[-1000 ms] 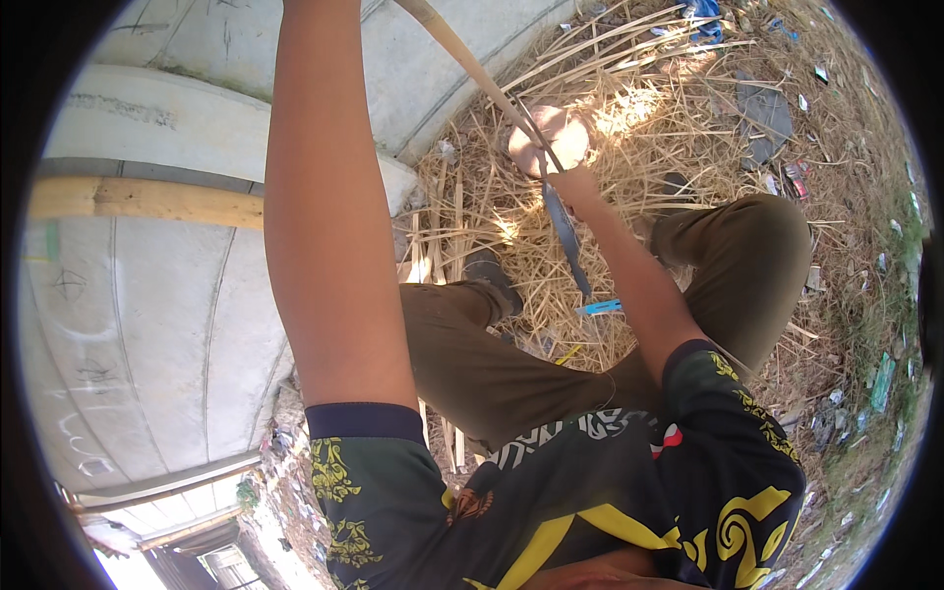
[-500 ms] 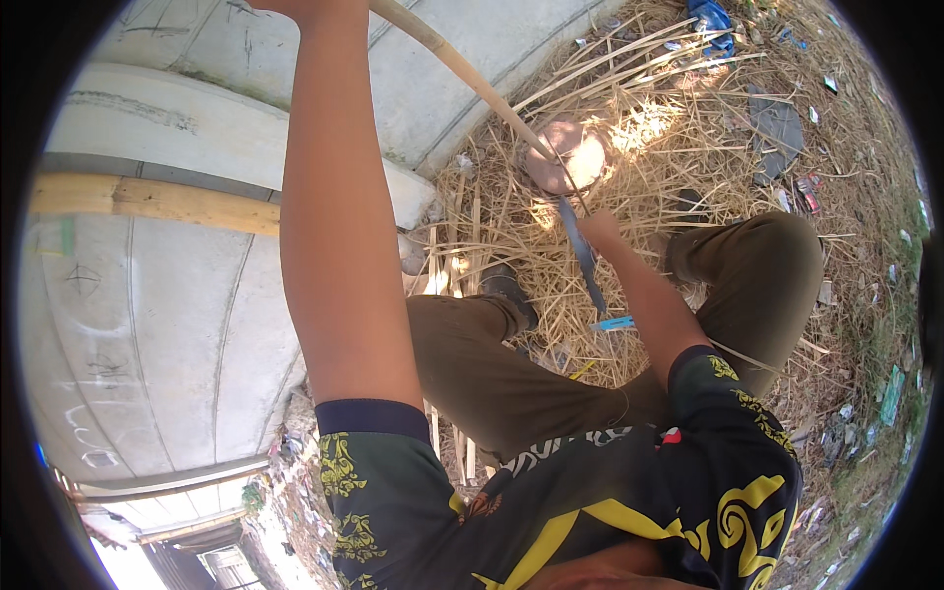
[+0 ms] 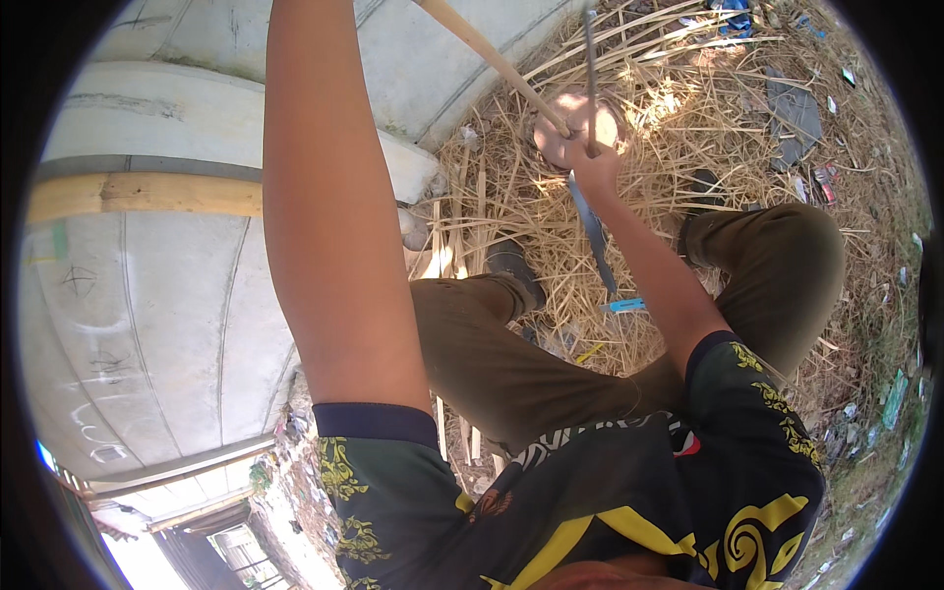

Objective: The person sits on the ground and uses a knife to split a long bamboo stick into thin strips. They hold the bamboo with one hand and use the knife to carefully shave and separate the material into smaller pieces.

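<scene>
My right hand [image 3: 594, 169] is closed around the lower end of a long thin dark blade [image 3: 591, 74], seen nearly edge-on and pointing up. It is beside the lower end of a pale bamboo pole [image 3: 497, 61], which slants down to a round chopping block [image 3: 602, 118]. My left arm stretches out through the top edge, so the hand is outside the picture; what it holds is hidden. Below my right hand, a grey-blue flat strip [image 3: 593, 236] lies on the straw, with a light blue piece [image 3: 625, 306] near its lower end.
Dry straw and split bamboo strips [image 3: 629, 44] cover the ground around the block. A concrete wall [image 3: 187, 324] with a horizontal bamboo pole [image 3: 147, 195] stands on the left. A dark flat scrap [image 3: 793, 116] and a blue cloth [image 3: 733, 18] lie far right. My bent legs frame the work area.
My right hand has moved up to the block, and its blade has swung from lying across the block to pointing upward. My left hand has gone out past the top edge.
</scene>
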A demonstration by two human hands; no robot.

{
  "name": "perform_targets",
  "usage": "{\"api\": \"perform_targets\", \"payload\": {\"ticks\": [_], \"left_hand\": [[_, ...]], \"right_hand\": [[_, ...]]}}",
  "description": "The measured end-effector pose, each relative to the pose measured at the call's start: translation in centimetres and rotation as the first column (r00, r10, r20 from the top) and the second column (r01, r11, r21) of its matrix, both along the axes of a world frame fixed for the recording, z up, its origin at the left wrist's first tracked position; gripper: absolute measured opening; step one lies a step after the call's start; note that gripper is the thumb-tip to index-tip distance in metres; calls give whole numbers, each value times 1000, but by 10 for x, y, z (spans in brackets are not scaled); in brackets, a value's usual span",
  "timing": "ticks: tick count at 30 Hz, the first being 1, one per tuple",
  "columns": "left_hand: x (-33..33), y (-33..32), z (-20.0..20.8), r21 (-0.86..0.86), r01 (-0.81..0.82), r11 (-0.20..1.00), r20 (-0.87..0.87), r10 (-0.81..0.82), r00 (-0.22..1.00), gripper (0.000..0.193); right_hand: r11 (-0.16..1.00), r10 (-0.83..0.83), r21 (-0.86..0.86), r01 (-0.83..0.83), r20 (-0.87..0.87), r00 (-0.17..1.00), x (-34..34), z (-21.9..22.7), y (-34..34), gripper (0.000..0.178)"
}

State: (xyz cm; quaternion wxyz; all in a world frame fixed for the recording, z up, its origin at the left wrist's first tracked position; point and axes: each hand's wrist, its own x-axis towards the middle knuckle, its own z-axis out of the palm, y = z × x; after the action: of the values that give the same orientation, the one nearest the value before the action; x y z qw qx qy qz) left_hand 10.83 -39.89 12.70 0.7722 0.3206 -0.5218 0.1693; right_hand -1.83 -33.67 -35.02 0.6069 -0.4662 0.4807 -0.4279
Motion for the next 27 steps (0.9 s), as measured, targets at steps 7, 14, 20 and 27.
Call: {"api": "perform_targets", "payload": {"ticks": [7,14,20,27], "left_hand": [[-21,19,-16,101,23,995,-28,-20,999,45],[-7,0,-10,-70,-298,952,113,304,946,43],[-32,4,-7,15,-9,1000,28,8,1000,37],[56,-27,34,254,347,903,-176,-310,935,37]], "right_hand": [[921,372,279,-274,-411,832,-30,-15,-21,30],[999,-25,-40,23,-48,999,-28,97,-37,37],[987,28,161,1,-174,984,-3,-41,20,34],[800,353,552,-235,-117,928,-17,-52,8,29]]}}
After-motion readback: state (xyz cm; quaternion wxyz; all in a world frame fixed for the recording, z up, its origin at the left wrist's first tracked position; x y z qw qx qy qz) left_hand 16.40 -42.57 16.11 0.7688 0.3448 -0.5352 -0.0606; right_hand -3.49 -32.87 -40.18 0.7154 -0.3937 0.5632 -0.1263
